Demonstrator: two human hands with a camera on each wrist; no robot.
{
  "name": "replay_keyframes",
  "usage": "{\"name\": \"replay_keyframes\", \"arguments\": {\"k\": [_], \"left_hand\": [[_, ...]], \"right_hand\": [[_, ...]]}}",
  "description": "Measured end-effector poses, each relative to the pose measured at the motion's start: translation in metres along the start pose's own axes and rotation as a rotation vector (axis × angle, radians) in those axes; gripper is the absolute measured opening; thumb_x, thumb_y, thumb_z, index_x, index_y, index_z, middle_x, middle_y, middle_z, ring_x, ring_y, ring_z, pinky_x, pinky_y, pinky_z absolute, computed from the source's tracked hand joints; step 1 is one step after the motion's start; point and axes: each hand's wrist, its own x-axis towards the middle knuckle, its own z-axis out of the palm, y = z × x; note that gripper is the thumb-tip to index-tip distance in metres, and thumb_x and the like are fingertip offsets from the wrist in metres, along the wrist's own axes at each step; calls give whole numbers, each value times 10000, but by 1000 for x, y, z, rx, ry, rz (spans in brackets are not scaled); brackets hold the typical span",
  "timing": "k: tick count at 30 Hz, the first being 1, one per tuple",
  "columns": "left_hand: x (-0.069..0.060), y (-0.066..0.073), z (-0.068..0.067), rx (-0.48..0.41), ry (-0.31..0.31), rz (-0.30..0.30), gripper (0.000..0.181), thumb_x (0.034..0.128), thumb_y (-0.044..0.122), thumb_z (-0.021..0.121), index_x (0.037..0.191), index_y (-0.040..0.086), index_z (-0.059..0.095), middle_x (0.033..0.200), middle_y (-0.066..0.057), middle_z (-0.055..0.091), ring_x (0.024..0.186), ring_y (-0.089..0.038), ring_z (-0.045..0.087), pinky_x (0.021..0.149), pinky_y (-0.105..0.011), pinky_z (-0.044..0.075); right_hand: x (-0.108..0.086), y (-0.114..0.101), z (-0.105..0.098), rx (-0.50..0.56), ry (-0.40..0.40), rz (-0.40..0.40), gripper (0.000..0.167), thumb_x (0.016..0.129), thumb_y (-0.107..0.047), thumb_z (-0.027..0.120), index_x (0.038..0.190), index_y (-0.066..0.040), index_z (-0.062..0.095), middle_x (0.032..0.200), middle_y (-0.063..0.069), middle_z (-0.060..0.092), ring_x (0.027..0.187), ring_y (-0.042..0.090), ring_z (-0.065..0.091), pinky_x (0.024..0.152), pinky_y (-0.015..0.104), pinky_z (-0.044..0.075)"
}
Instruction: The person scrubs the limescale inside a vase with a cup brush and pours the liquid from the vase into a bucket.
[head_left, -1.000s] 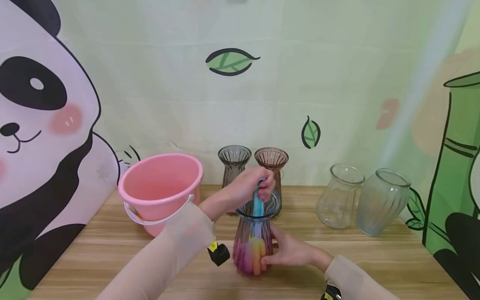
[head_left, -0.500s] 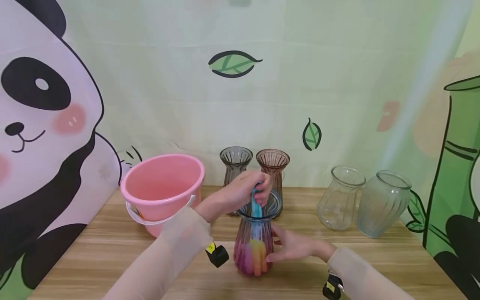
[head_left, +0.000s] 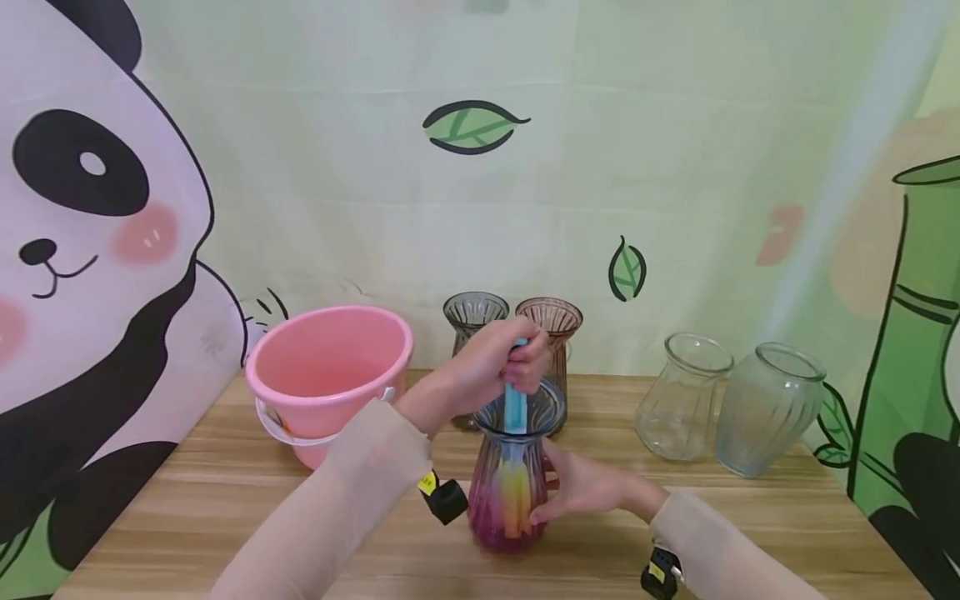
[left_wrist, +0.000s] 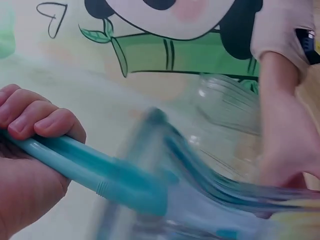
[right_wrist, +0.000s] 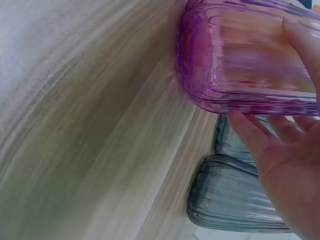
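Observation:
A ribbed glass vase (head_left: 486, 500), blue at the flared rim and purple at the base, stands upright on the table. My left hand (head_left: 498, 362) grips the light-blue handle (head_left: 515, 410) of a brush whose yellow-orange head (head_left: 515, 500) is down inside the vase. In the left wrist view the fingers of my left hand (left_wrist: 37, 150) curl round the blue handle (left_wrist: 95, 175). My right hand (head_left: 588, 486) holds the vase's lower right side; in the right wrist view my right hand (right_wrist: 290, 155) has its thumb and fingers round the purple glass (right_wrist: 250, 55).
A pink bucket (head_left: 330, 408) with a white handle stands at the left. Behind the vase are a grey glass vase (head_left: 476, 310) and a brown one (head_left: 550, 317); another blue-rimmed glass (head_left: 557, 407) is close behind. Two clear vases (head_left: 678, 408) (head_left: 765, 417) stand at the right.
My left hand has risen slightly, and the brush has come up a little inside the vase. My right hand keeps its hold on the vase. The head view has shifted slightly.

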Motion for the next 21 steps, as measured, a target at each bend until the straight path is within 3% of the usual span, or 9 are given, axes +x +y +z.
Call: {"name": "replay_keyframes", "arguments": {"k": [3,8,11,15,21], "left_hand": [[5,19,4,17,18,-1,394,930,129,258,537,150,257,463,60,256,428,-100,224,476,-231,219],[10,53,5,11,53,66,413,934,148,261,521,161,263,447,61,243,418,-100,201,464,-234,190],[12,63,5,7,56,84,420,931,144,249,511,162,258,439,63,239,412,-102,195,463,-236,182],[12,58,4,1,45,75,419,926,133,244,507,158,260,440,59,236,415,-113,190,468,-235,190],[11,27,0,-30,20,35,417,919,116,268,504,165,274,445,75,253,414,-93,206,464,-233,191]], "right_hand": [[0,-1,2,-23,23,16,763,710,-109,776,1291,-3,293,1222,132,504,1191,317,478,885,273,481],[-1,-5,2,-34,36,27,815,699,-79,776,1324,27,264,1270,179,463,1200,354,464,867,313,496],[-2,-6,2,-50,44,31,829,696,-90,780,1331,31,261,1283,190,457,1199,358,466,856,314,502],[-2,-6,3,-68,59,31,816,692,-105,787,1314,33,278,1265,181,473,1186,347,481,850,310,504],[-2,-3,6,-156,97,13,768,668,-177,807,1246,18,341,1181,128,546,1139,308,528,835,255,498]]}}
